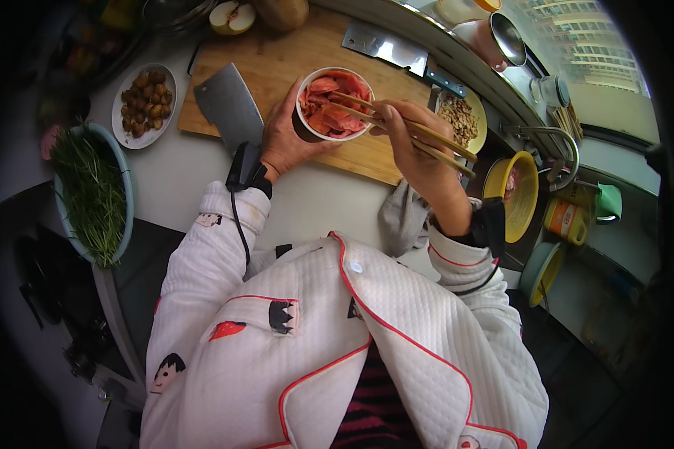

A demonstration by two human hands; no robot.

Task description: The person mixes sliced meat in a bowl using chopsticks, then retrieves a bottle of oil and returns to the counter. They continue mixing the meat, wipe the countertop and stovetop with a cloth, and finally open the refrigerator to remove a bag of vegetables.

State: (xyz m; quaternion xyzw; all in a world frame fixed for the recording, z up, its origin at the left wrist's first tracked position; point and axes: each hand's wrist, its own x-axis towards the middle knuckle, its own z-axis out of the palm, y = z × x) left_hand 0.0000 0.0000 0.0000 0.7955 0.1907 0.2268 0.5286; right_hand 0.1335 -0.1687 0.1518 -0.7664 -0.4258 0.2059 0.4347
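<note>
My left hand is wrapped round the side of a white bowl filled with thin slices of reddish-orange meat. In my right hand is a pair of wooden chopsticks, their tips in among the slices. The bowl is over the near part of a wooden cutting board; whether it rests on the board I cannot tell. Just left of my left hand lies a cleaver, its handle end hidden by my wrist.
A second cleaver lies at the board's far edge. Left stand a plate of brown chestnut-like pieces and a basin of green stalks. Right are a plate of chopped bits, a yellow basin, a faucet and a grey cloth.
</note>
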